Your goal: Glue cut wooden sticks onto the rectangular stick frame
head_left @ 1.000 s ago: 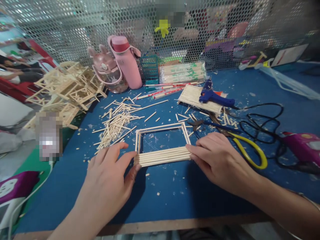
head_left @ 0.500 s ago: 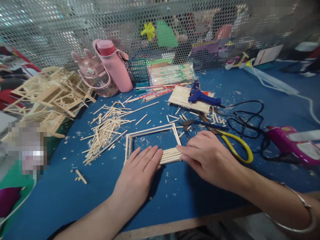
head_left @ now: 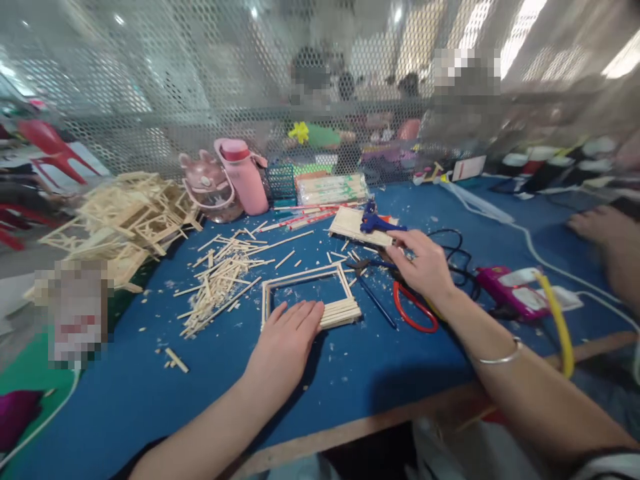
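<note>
My left hand (head_left: 293,340) lies flat, fingers stretched out, on the left part of a small rectangular frame of wooden sticks (head_left: 305,272). Several sticks side by side (head_left: 340,311) cover the frame's near right part. My right hand (head_left: 424,263) is at the near end of a flat stick panel (head_left: 345,221), with its fingers stretched out beside the handle of a blue glue gun (head_left: 376,220) that rests on the panel. Whether the fingertips touch the gun or the panel I cannot tell. Below this hand lie red-handled pliers (head_left: 415,313) and blue-handled cutters (head_left: 375,300), partly hidden.
Loose cut sticks (head_left: 220,283) are heaped left of the frame. Stick structures (head_left: 135,220) stand at the far left, near a pink bottle (head_left: 245,177) and a pink jug (head_left: 213,190). A purple power strip (head_left: 513,293) and cables lie right; another person's hand (head_left: 597,223) is beyond.
My right hand has left the sticks on the frame and moved away and right, to the glue gun. My left hand stays on the frame. The view has tilted up.
</note>
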Tool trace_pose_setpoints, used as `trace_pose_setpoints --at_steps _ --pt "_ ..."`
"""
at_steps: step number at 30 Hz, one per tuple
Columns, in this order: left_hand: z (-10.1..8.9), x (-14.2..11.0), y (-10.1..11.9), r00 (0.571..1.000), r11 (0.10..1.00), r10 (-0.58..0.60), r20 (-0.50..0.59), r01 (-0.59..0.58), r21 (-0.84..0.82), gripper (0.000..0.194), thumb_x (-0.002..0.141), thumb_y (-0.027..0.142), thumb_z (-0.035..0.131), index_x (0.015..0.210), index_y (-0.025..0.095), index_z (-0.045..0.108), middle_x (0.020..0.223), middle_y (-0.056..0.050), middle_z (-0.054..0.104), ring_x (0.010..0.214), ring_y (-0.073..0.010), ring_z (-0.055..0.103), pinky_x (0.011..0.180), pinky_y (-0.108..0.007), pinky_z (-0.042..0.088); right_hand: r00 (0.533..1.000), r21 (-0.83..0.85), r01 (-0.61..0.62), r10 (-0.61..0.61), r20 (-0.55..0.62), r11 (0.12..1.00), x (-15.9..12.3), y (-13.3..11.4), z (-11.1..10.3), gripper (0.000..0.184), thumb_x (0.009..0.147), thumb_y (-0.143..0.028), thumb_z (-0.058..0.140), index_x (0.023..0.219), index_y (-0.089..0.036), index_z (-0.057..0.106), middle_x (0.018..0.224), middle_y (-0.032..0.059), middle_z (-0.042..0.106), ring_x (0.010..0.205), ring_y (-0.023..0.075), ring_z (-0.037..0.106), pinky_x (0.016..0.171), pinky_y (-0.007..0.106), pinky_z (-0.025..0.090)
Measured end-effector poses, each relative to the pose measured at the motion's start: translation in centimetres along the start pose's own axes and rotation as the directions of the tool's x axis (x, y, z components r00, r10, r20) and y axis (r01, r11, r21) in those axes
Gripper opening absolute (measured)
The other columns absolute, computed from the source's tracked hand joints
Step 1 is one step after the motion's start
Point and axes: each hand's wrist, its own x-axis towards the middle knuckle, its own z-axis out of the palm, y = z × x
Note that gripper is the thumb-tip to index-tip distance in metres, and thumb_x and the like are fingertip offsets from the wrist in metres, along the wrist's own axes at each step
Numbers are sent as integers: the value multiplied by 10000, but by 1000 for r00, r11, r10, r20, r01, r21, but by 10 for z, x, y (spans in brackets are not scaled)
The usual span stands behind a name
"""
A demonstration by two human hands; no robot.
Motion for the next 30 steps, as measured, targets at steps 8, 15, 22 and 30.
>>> trace_pose_setpoints --at_steps 8,15,22,30 --pt "1 -5 1 999 997 -46 25 47 -55 325 924 183 374 1202 176 543 1173 -90 631 1087 -210 578 958 -441 418 958 -292 -154 215 192 944 42 19 31 451 757 -123 476 1200 -84 548 1261 163 534 1189 255 455 1015 376 333" --pt "-3 -5 3 993 989 -90 77 98 -111 311 922 186 392 1206 201 519 1182 -76 623 1073 -199 575 968 -447 398 905 -295 -299 368 215 908 61 22 49 301 627 -148 608 924 -131 652 979 147 640 941 266 585 813 335 428" --pt "-9 -3 4 987 969 -131 88 147 -200 306 925 232 390 1184 197 549 1125 -71 650 1021 -211 595 931 -418 420 859 -124 -498 508 61 858 63 17 25 444 782 -435 435 982 -93 635 827 126 679 773 245 606 660 312 438" --pt "-17 13 2 928 861 -314 198 367 -353 319 891 212 376 1040 191 658 986 -81 706 914 -219 648 807 -316 472 833 103 -403 318 453 909 26 -22 -43 466 816 -545 444 812 -130 654 565 12 580 535 131 501 523 241 382"
